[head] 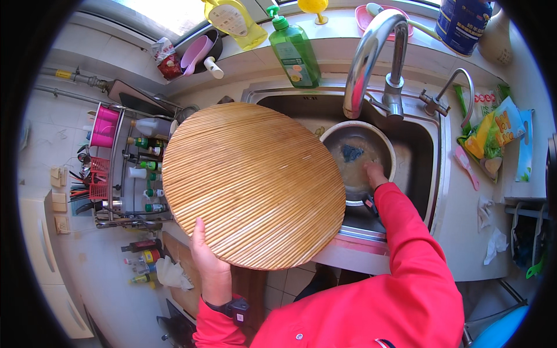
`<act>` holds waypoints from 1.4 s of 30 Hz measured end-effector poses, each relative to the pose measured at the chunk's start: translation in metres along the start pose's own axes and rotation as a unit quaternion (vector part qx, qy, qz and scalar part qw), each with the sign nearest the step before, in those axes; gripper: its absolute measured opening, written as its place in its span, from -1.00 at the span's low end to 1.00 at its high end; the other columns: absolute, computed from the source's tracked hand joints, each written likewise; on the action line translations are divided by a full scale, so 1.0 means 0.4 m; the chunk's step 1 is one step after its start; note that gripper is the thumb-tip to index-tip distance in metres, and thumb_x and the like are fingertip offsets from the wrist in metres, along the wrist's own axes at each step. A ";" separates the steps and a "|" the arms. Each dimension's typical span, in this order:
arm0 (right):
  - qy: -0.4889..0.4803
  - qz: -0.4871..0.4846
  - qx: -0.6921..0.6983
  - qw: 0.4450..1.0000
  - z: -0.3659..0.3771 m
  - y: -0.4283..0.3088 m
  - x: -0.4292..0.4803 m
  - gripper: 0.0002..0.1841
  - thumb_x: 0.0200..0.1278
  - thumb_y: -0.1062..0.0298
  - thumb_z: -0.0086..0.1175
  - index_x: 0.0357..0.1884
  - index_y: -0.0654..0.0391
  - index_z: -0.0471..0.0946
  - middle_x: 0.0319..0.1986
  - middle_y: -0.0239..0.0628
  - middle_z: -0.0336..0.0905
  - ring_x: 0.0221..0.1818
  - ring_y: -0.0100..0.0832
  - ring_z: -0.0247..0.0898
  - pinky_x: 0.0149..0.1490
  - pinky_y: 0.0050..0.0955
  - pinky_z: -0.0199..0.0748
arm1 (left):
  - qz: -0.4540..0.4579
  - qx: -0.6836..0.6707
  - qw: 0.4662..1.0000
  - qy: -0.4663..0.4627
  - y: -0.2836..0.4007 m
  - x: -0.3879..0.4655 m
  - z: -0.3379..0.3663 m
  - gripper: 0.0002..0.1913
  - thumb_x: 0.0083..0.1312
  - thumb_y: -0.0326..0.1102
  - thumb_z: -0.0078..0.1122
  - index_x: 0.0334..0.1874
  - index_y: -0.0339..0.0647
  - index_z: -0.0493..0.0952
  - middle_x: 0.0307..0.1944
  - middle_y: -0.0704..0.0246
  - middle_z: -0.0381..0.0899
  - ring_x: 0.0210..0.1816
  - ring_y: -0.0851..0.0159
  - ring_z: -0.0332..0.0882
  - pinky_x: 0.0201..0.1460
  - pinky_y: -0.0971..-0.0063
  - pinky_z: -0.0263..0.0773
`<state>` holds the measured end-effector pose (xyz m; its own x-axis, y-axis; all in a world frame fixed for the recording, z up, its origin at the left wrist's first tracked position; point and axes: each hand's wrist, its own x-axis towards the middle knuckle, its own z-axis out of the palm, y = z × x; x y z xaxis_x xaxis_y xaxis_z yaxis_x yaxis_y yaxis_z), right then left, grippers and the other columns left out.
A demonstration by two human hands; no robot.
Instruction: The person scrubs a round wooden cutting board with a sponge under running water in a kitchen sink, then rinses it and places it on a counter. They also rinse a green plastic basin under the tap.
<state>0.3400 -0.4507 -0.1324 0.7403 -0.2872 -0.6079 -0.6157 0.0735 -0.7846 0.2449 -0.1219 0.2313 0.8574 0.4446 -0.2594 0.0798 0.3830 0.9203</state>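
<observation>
My left hand (pixel 210 265) grips the near left edge of a large round slatted mat (pixel 256 187), likely bamboo or wood, its thumb on top and its fingers hidden beneath. The mat is tilted and covers the left part of a stainless steel sink (pixel 415 174). My right hand (pixel 375 174) reaches into a round metal basin (pixel 392 150) of cloudy water standing in the sink. Its fingers are partly under the water and whether they hold anything cannot be made out. A dark blue cloth or scouring pad (pixel 351 153) lies in the water beyond them.
A chrome faucet (pixel 394 93) arches over the sink, with a smaller tap (pixel 433 102) to its right. A green pump bottle (pixel 295 56) stands behind. Food bags (pixel 494 130) and a pink brush (pixel 466 168) lie on the right counter. A bottle rack (pixel 115 174) is at left.
</observation>
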 end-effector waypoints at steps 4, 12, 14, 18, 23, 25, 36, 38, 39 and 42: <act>-0.282 0.081 0.428 0.855 0.079 -0.182 -0.163 -0.62 0.37 0.30 -0.10 0.17 0.20 0.32 0.07 -0.21 0.42 0.06 -0.28 0.41 0.11 -0.34 0.43 | -0.012 0.002 1.000 0.021 -0.014 -0.002 0.002 -0.59 0.37 -0.29 -0.09 0.18 -0.40 0.28 0.08 0.10 0.44 0.03 0.11 0.49 0.07 0.24 0.45; -0.361 -0.512 -0.053 0.778 0.378 -0.614 -0.495 -0.31 0.40 -0.03 -0.36 0.39 0.24 -0.10 0.40 0.00 -0.29 0.47 -0.21 -0.49 0.45 -0.31 -0.46 | 0.044 0.059 0.995 -0.071 -0.019 -0.033 0.049 -0.63 0.37 -0.28 -0.10 0.12 -0.40 0.34 0.03 0.12 0.48 -0.02 0.16 0.53 0.03 0.28 0.48; -0.268 -0.549 -0.162 0.775 0.407 -0.617 -0.472 -0.27 0.36 -0.13 -0.39 0.40 0.20 -0.10 0.41 -0.05 -0.28 0.47 -0.17 -0.48 0.44 -0.15 -0.44 | 0.030 0.063 0.996 -0.055 -0.016 -0.044 0.053 -0.64 0.35 -0.35 -0.09 0.15 -0.37 0.33 0.04 0.15 0.47 -0.01 0.18 0.52 0.04 0.32 0.46; -0.180 -0.478 -0.198 0.837 0.372 -0.548 -0.311 -0.28 0.30 -0.13 -0.27 0.36 0.18 0.03 0.37 -0.04 -0.10 0.43 -0.12 -0.27 0.41 -0.20 -0.23 | 0.032 0.045 0.996 -0.070 -0.002 -0.066 0.037 -0.63 0.33 -0.39 -0.07 0.16 -0.36 0.32 0.05 0.16 0.46 0.01 0.18 0.51 0.05 0.32 0.45; -0.127 -0.110 -0.302 0.938 0.125 -0.355 -0.137 -0.27 0.23 -0.21 -0.16 0.28 0.16 0.24 0.30 -0.03 0.11 0.35 -0.04 -0.02 0.36 -0.20 -0.04 | 0.039 0.013 0.996 -0.075 0.026 -0.082 0.004 -0.64 0.34 -0.39 -0.08 0.16 -0.36 0.32 0.05 0.15 0.46 0.01 0.17 0.51 0.06 0.30 0.45; -0.043 -0.050 -0.436 0.897 0.038 -0.289 -0.128 -0.28 0.22 -0.16 -0.09 0.30 0.12 0.21 0.35 -0.04 -0.02 0.36 -0.08 -0.03 0.35 -0.24 0.03 | 0.043 0.022 0.996 -0.080 0.043 -0.083 -0.008 -0.64 0.34 -0.36 -0.07 0.14 -0.38 0.33 0.04 0.14 0.48 -0.01 0.16 0.52 0.04 0.29 0.46; -0.142 -0.136 -0.325 0.925 -0.087 -0.157 -0.162 -0.22 0.23 -0.18 -0.10 0.28 0.30 0.18 0.25 0.00 0.19 0.29 -0.05 0.12 0.23 -0.21 0.24 | -0.015 -0.018 0.997 -0.070 0.033 -0.074 -0.037 -0.63 0.37 -0.27 -0.12 0.11 -0.41 0.33 0.04 0.10 0.46 0.00 0.13 0.51 0.04 0.24 0.46; -0.212 -0.008 -0.166 0.963 -0.095 -0.156 -0.199 -0.24 0.26 -0.21 -0.16 0.32 0.20 0.12 0.18 -0.12 0.29 0.21 -0.09 0.22 -0.10 -0.02 0.50 | -0.036 -0.050 0.994 -0.095 0.023 -0.071 -0.044 -0.62 0.38 -0.27 -0.16 0.12 -0.42 0.31 0.07 0.08 0.44 0.04 0.11 0.48 0.09 0.20 0.43; -0.288 -0.011 -0.130 0.949 -0.109 -0.162 -0.216 -0.29 0.27 -0.17 -0.13 0.27 0.21 0.19 0.14 -0.14 0.32 0.15 -0.15 0.30 -0.07 -0.04 0.50 | -0.049 -0.055 0.994 -0.085 0.018 -0.069 -0.049 -0.62 0.38 -0.26 -0.16 0.12 -0.41 0.31 0.07 0.09 0.44 0.05 0.11 0.47 0.10 0.20 0.42; -0.300 -0.010 -0.135 0.944 -0.143 -0.180 -0.260 -0.33 0.26 -0.11 -0.09 0.23 0.23 0.23 0.11 -0.12 0.35 0.09 -0.19 0.35 -0.11 -0.10 0.52 | -0.078 -0.102 0.985 -0.118 -0.008 -0.059 -0.061 -0.61 0.38 -0.25 -0.16 0.14 -0.39 0.31 0.09 0.10 0.43 0.06 0.08 0.46 0.13 0.18 0.40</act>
<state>0.2920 -0.4809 -0.0057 0.7226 0.3123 -0.6167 -0.5862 -0.1960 -0.7861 0.2120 -0.1141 0.2275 0.9392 0.1760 -0.2949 0.1367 0.5963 0.7911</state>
